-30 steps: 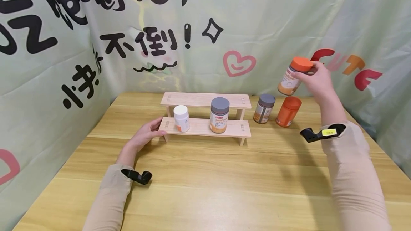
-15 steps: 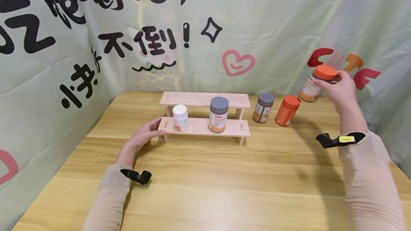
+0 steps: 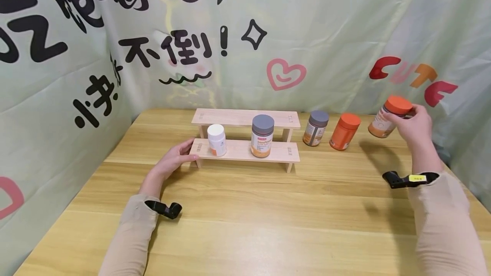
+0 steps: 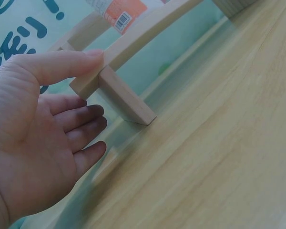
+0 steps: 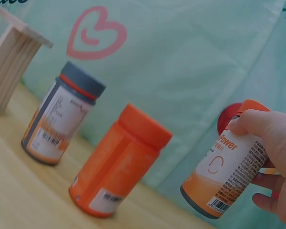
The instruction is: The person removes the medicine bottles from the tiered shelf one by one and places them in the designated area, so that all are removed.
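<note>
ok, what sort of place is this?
Probably a staged indoor recording setup: a pale green printed fabric backdrop with black lettering hangs behind a light wood-grain table, and small black camera-like devices sit at both wrists. The building itself isn't visible.

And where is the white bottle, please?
In the head view, the white bottle stands on the lower shelf, between the left hand and a grey-lidded jar.
</note>
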A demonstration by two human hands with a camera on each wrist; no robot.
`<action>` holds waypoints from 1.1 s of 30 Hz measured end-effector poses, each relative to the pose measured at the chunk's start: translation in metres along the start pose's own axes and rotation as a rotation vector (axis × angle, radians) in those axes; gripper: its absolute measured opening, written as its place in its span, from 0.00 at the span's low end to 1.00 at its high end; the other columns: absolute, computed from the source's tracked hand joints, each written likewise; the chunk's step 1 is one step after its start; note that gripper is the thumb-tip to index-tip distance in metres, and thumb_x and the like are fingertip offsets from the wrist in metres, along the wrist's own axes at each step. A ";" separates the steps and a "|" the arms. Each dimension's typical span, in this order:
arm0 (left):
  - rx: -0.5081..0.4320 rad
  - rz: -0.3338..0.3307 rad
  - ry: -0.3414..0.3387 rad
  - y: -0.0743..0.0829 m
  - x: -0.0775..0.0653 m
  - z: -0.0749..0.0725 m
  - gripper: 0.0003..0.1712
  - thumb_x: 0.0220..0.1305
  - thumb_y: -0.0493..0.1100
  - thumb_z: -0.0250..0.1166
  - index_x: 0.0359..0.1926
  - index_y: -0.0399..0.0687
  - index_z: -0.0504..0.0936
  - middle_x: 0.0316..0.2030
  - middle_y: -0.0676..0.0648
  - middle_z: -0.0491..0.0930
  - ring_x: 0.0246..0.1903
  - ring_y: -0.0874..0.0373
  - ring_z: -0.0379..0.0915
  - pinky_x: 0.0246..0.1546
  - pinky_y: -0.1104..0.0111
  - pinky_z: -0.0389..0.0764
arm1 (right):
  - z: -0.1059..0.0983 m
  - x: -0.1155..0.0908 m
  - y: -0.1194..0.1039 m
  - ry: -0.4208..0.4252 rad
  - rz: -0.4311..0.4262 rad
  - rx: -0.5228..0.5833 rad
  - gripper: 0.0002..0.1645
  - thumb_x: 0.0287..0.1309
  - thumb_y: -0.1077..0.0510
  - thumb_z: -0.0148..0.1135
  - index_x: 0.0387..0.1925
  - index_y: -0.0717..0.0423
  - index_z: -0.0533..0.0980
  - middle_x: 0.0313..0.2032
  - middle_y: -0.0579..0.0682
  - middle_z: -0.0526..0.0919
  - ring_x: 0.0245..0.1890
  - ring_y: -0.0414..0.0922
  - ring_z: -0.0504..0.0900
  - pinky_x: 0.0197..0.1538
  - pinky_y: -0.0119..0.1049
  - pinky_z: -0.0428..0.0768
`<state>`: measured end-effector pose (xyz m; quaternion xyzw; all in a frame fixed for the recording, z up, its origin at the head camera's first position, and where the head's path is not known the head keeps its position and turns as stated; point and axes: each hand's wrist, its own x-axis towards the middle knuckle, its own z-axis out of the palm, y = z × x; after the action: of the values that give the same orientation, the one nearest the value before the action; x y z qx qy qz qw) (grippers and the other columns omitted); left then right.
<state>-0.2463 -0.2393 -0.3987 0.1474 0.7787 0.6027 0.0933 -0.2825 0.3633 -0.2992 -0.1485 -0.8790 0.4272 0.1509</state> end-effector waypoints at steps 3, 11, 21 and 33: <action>-0.006 -0.008 -0.002 0.001 0.001 0.000 0.44 0.61 0.37 0.60 0.70 0.32 0.45 0.67 0.32 0.52 0.65 0.42 0.51 0.64 0.52 0.51 | 0.004 -0.001 0.009 0.001 -0.001 -0.035 0.53 0.53 0.36 0.58 0.67 0.65 0.52 0.60 0.62 0.62 0.51 0.52 0.64 0.51 0.44 0.67; 0.020 -0.036 0.019 0.001 0.001 -0.001 0.44 0.62 0.39 0.61 0.70 0.32 0.46 0.69 0.33 0.48 0.68 0.42 0.43 0.66 0.51 0.45 | 0.021 -0.004 0.022 -0.016 -0.020 -0.038 0.51 0.53 0.39 0.59 0.65 0.68 0.53 0.57 0.64 0.63 0.54 0.59 0.61 0.52 0.50 0.66; 0.012 -0.033 0.022 0.001 0.000 0.001 0.44 0.61 0.38 0.60 0.70 0.31 0.45 0.69 0.33 0.48 0.67 0.42 0.44 0.66 0.52 0.46 | 0.037 -0.008 0.034 -0.024 -0.044 -0.031 0.47 0.55 0.42 0.59 0.64 0.71 0.55 0.57 0.66 0.64 0.54 0.58 0.64 0.52 0.49 0.66; -0.015 -0.041 0.015 0.002 0.000 0.001 0.44 0.61 0.38 0.60 0.70 0.32 0.45 0.69 0.33 0.47 0.67 0.43 0.44 0.66 0.52 0.46 | 0.041 -0.010 0.040 -0.042 -0.064 -0.026 0.44 0.57 0.46 0.58 0.62 0.73 0.55 0.58 0.68 0.63 0.53 0.60 0.64 0.53 0.49 0.66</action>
<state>-0.2463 -0.2383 -0.3971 0.1264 0.7778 0.6074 0.1010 -0.2839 0.3539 -0.3572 -0.1131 -0.8917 0.4139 0.1442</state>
